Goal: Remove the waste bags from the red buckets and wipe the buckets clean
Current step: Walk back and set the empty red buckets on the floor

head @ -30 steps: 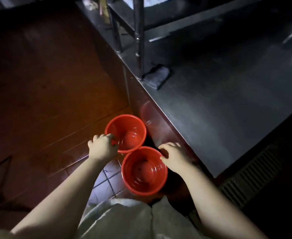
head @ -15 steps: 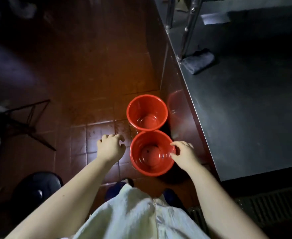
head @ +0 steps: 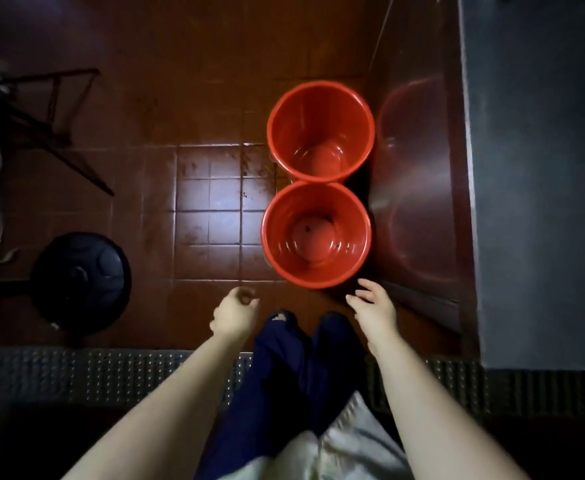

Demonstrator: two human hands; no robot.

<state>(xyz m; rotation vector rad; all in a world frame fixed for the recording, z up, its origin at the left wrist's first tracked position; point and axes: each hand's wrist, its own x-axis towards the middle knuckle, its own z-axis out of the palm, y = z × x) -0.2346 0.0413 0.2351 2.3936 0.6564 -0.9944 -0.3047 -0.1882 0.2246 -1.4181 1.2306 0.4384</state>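
Pulling both hands back off the rims: our left hand (head: 234, 315) is hanging loosely curled, right hand (head: 374, 315) spread, both holding nothing. Near red bucket (head: 351, 216) and far red bucket (head: 350, 112) are sitting bagless, touching, beside the steel counter (head: 540, 168); we're probably wiping next.

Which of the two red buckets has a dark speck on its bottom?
The nearer bucket, just ahead of the right hand, has a dark speck on its floor; the farther bucket shows none.
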